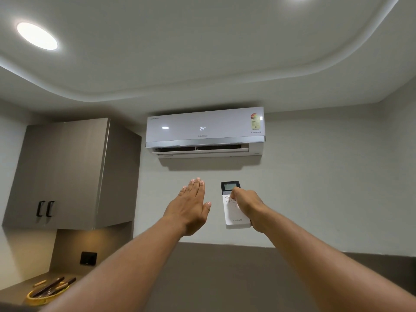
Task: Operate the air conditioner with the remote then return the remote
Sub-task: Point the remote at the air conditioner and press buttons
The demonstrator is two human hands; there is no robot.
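At the lower left of the frame a basket [46, 293] of utensils sits on the table [15, 291], under a wall cabinet [67, 172]. Left of centre, the left hand [191, 206] is raised flat and empty, fingers spread wide, palm toward the wall. Above centre, the air conditioner [204, 131] shows 24 on its panel and its flap looks open. Just right of centre, the right hand [246, 207] grips the remote [234, 208], thumb on the upper buttons. To do this step well, keep the remote's top aimed at the unit, press once firmly, and check the panel reading before lowering it.
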